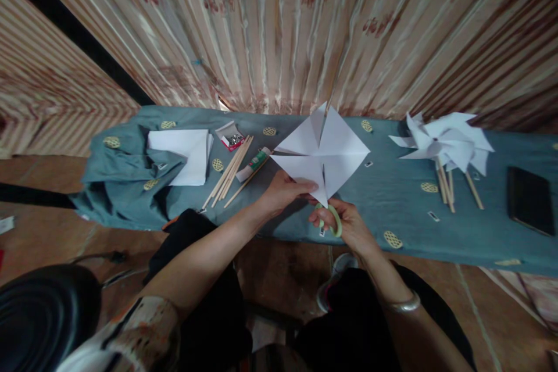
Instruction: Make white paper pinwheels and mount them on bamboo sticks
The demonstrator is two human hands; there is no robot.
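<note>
A square of white paper is turned cornerwise, with creases and slits running from its corners toward the middle. My left hand is closed on its lower left side, thumb on top. Light green scissors are in my right hand, fingers through the handles. Their blades lie at the slit in the paper's near corner and are partly hidden by it. To the left of the paper are a glue stick with a green and white label and several thin wooden sticks.
A blue-green cloth covers the long table. Finished paper pinwheels on sticks lie to the right, beside a dark phone-like object. Folded white paper and an open small box of metal pins lie left. A curtain hangs behind.
</note>
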